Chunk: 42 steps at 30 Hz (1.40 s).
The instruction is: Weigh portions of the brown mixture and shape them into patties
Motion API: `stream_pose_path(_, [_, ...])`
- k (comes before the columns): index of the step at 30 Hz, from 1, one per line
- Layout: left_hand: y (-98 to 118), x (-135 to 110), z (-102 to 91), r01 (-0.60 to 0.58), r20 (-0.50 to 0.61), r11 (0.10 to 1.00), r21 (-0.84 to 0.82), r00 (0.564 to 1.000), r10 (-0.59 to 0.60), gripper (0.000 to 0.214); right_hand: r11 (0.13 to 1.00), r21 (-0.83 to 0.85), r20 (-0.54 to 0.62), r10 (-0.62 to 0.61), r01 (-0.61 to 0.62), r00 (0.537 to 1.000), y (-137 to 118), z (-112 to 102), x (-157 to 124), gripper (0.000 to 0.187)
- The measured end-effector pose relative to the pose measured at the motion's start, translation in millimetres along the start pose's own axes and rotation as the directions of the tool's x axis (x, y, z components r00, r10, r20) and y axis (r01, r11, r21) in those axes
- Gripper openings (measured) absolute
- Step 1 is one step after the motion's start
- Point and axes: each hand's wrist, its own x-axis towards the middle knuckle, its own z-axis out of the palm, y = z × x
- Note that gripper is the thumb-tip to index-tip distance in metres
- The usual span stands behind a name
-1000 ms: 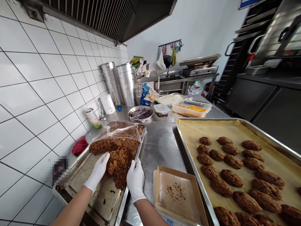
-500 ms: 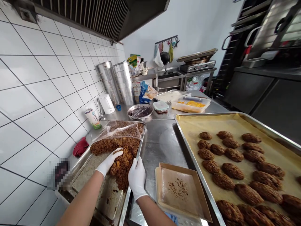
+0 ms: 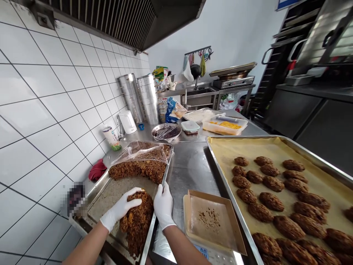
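Observation:
My left hand, in a white glove, is curled round the upper left side of a loose lump of brown crumbly mixture. The lump lies in a metal tray, apart from the larger mass of the same mixture at the far end, which is partly under plastic wrap. My right hand, gloved too, is closed on the tray's right rim; its fingertips are partly hidden. Beside it, a brown cardboard tray with crumbs inside rests on a digital scale.
On the right, a large lined baking tray bears several shaped brown pieces. Farther back stand a wrapped bowl, a lidded container and a tub of yellow food. A red cloth lies by the tiled wall.
A lump has come away from the larger mass, and my left hand has drawn it nearer to me along the tray. My right hand stays at the tray's rim.

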Motion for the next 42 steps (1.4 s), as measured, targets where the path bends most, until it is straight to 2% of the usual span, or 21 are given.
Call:
stream_pose_path(4, [13.8, -50.4, 9.5, -0.038, -0.063, 0.993, 0.109, 0.997, 0.045, 0.069, 1.000, 0.018, 0.014, 0.004, -0.005, 1.000, -2.6, -0.5, -0.2, 0.041])
stream_pose_path(7, [13.2, -82.5, 12.3, -0.038, -0.132, 0.975, 0.220, 0.989, 0.069, 0.085, 0.999, 0.030, 0.011, 0.014, -0.014, 1.000, -2.8, -0.2, 0.0, 0.041])
stream_pose_path(9, [9.8, -97.4, 9.8, -0.024, -0.167, 0.973, 0.229, 0.984, 0.064, 0.087, 0.999, 0.040, 0.002, 0.018, -0.018, 1.000, -2.4, -0.3, -0.3, 0.041])
stream_pose_path(11, [9.6, -106.7, 5.7, -0.005, -0.152, 0.982, 0.190, 0.988, 0.034, 0.083, 0.999, 0.050, 0.000, 0.019, -0.019, 1.000, -2.0, -0.9, -1.0, 0.040])
stream_pose_path(13, [14.7, -111.5, 3.4, 0.028, -0.088, 0.986, 0.166, 0.996, -0.014, 0.082, 0.998, 0.064, 0.007, 0.019, -0.019, 1.000, -1.9, -1.6, -1.3, 0.040])
stream_pose_path(15, [21.7, -113.6, 5.5, 0.046, -0.026, 0.977, 0.209, 0.999, -0.041, 0.085, 0.996, 0.081, 0.017, 0.023, -0.024, 1.000, -2.3, -1.6, -0.5, 0.040])
stream_pose_path(17, [23.9, -114.3, 11.3, 0.026, -0.013, 0.957, 0.289, 1.000, -0.023, 0.086, 0.994, 0.102, 0.022, 0.033, -0.035, 0.999, -3.8, -1.2, 1.5, 0.039])
stream_pose_path(19, [16.7, -114.2, 17.2, 0.015, -0.078, 0.951, 0.308, 0.997, 0.010, 0.083, 0.990, 0.133, 0.025, 0.045, -0.048, 0.999, -7.7, -2.2, 2.8, 0.038])
stream_pose_path(21, [2.0, -112.5, 18.9, 0.044, -0.194, 0.976, 0.211, 0.981, -0.002, 0.079, 0.984, 0.172, 0.019, 0.044, -0.047, 0.999, -15.0, -6.9, -0.3, 0.043])
stream_pose_path(23, [-13.3, -109.0, 15.1, 0.070, -0.305, 0.997, 0.026, 0.950, -0.058, 0.078, 0.975, 0.220, 0.007, 0.022, -0.023, 1.000, -24.7, -15.4, -10.5, 0.055])
stream_pose_path(25, [-21.8, -103.9, 7.8, 0.048, -0.386, 0.988, -0.148, 0.917, -0.102, 0.081, 0.958, 0.288, 0.020, -0.018, 0.012, 1.000, -35.2, -24.2, -27.2, 0.064])
stream_pose_path(26, [-22.3, -101.0, 3.8, 0.015, -0.436, 0.977, -0.213, 0.893, -0.109, 0.081, 0.944, 0.331, 0.054, -0.034, 0.014, 0.998, -40.3, -27.0, -36.8, 0.061])
stream_pose_path(28, [-16.4, -95.2, -3.3, -0.051, -0.555, 0.945, -0.323, 0.819, -0.146, 0.079, 0.907, 0.418, 0.170, -0.027, -0.047, 0.985, -50.6, -27.5, -54.6, 0.047])
stream_pose_path(30, [-4.3, -89.2, -8.3, -0.084, -0.639, 0.909, -0.409, 0.738, -0.219, 0.072, 0.854, 0.480, 0.337, 0.033, -0.201, 0.941, -62.3, -21.5, -67.6, 0.044])
stream_pose_path(31, [2.6, -86.2, -9.5, -0.088, -0.660, 0.896, -0.435, 0.708, -0.251, 0.068, 0.816, 0.501, 0.426, 0.058, -0.289, 0.903, -69.1, -17.2, -72.1, 0.048])
stream_pose_path(33, [15.3, -80.3, -8.0, -0.092, -0.685, 0.889, -0.449, 0.674, -0.276, 0.064, 0.727, 0.528, 0.588, 0.060, -0.439, 0.807, -84.3, -9.5, -78.3, 0.058])
stream_pose_path(35, [24.2, -75.1, 1.0, -0.116, -0.737, 0.921, -0.373, 0.640, -0.217, 0.065, 0.652, 0.548, 0.680, 0.018, -0.524, 0.733, -98.7, -5.1, -82.9, 0.066])
stream_pose_path(37, [28.0, -71.0, 17.9, -0.102, -0.806, 0.977, -0.190, 0.584, -0.096, 0.073, 0.570, 0.578, 0.711, -0.002, -0.583, 0.703, -108.1, -4.1, -87.6, 0.070])
stream_pose_path(39, [27.3, -67.5, 40.1, -0.033, -0.843, 0.999, 0.030, 0.537, 0.043, 0.079, 0.451, 0.640, 0.675, 0.056, -0.622, 0.736, -110.2, -4.2, -92.4, 0.063])
stream_pose_path(40, [26.4, -65.9, 51.4, 0.006, -0.843, 0.992, 0.127, 0.527, 0.105, 0.079, 0.394, 0.675, 0.642, 0.103, -0.624, 0.760, -108.9, -4.3, -94.4, 0.058])
stream_pose_path(42, [26.0, -62.6, 70.9, 0.053, -0.816, 0.954, 0.294, 0.533, 0.222, 0.078, 0.320, 0.720, 0.592, 0.181, -0.616, 0.786, -104.3, -5.2, -96.9, 0.053])
